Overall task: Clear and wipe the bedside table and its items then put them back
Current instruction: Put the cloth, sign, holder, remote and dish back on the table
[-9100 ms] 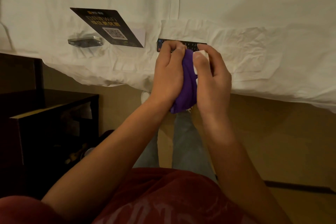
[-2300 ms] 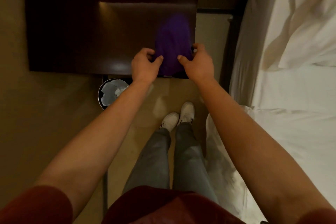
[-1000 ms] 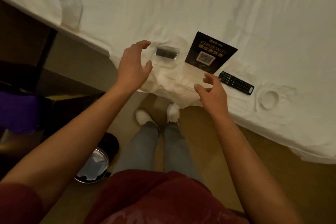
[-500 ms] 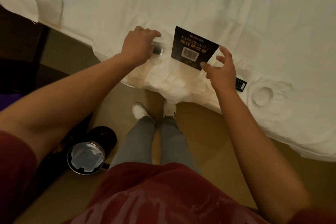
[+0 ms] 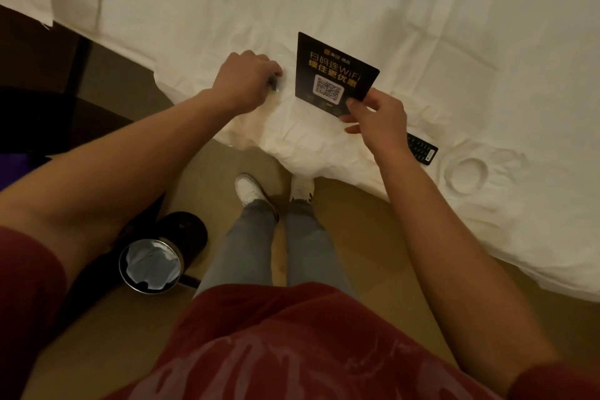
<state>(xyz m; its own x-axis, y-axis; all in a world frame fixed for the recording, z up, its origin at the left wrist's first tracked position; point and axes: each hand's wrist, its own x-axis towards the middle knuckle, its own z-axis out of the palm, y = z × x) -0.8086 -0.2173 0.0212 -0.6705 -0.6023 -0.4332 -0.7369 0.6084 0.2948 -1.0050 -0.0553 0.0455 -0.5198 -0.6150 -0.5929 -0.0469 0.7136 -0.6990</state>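
A black WiFi card (image 5: 334, 75) with a QR code is lifted off the white bed (image 5: 422, 26), pinched at its lower right corner by my right hand (image 5: 378, 118). My left hand (image 5: 245, 79) curls over the clear stand (image 5: 275, 84) lying on the sheet just left of the card; only a small glassy edge of it shows. A black remote control (image 5: 421, 149) lies on the bed right of my right hand, partly hidden by my wrist. A strip of the purple cloth (image 5: 13, 169) shows at the far left edge.
A round white object (image 5: 467, 172) sits pressed into the sheet right of the remote. A black waste bin (image 5: 152, 265) with a liner stands on the tan floor by my left foot. The dark bedside table (image 5: 48, 127) is at the left.
My right hand has closed on the card's corner and raised it from the sheet. My left hand has settled tighter over the clear stand.
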